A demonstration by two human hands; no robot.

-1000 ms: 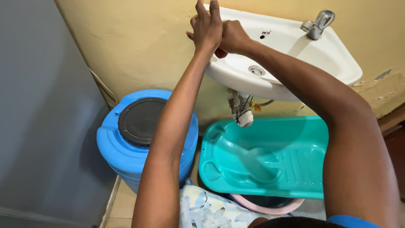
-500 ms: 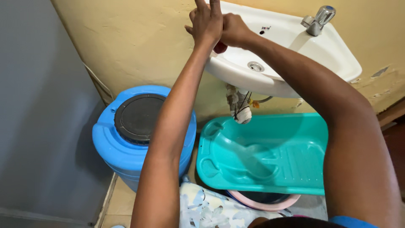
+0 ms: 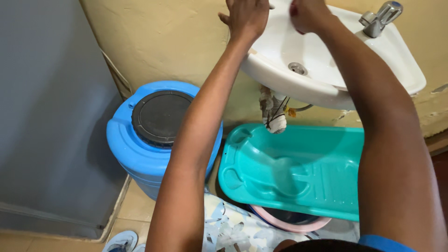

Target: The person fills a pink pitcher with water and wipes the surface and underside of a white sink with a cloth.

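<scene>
Sink (image 3: pixel 326 88): white ceramic corner basin fixed to a yellow wall, upper right of the frame; bowl looks dry, no water seen running and no suds visible, so by the look of it any washing or wiping here is at an early stage, with most of it left. Drain (image 3: pixel 297 68): small metal ring, open, low in the bowl. Tap (image 3: pixel 379 18): chrome, single lever, at the basin's far right corner, untouched. Left hand (image 3: pixel 246 17): top centre of the frame, laid over the sink's left rim, fingers spread and curled on the edge, holding nothing else that shows. Right hand (image 3: pixel 306 14): top edge of the frame, above the bowl, fingers curled inward; whether they grip anything cannot be told, since the palm faces away and the frame cuts it. The two hands are apart. Waste pipe (image 3: pixel 274 114): under the basin, wrapped in pale cloth and tied with dark cord. Barrel (image 3: pixel 140 154): blue plastic, round black lid, left centre of the frame, on the floor beside the wall. Baby tub (image 3: pixel 303 172): teal, moulded, lower centre, directly under the sink, empty, resting over a pink bowl (image 3: pixel 298 223). Floral cloth (image 3: pixel 228 228): bottom centre. Sandal (image 3: pixel 120 241): lower left, on tile.
</scene>
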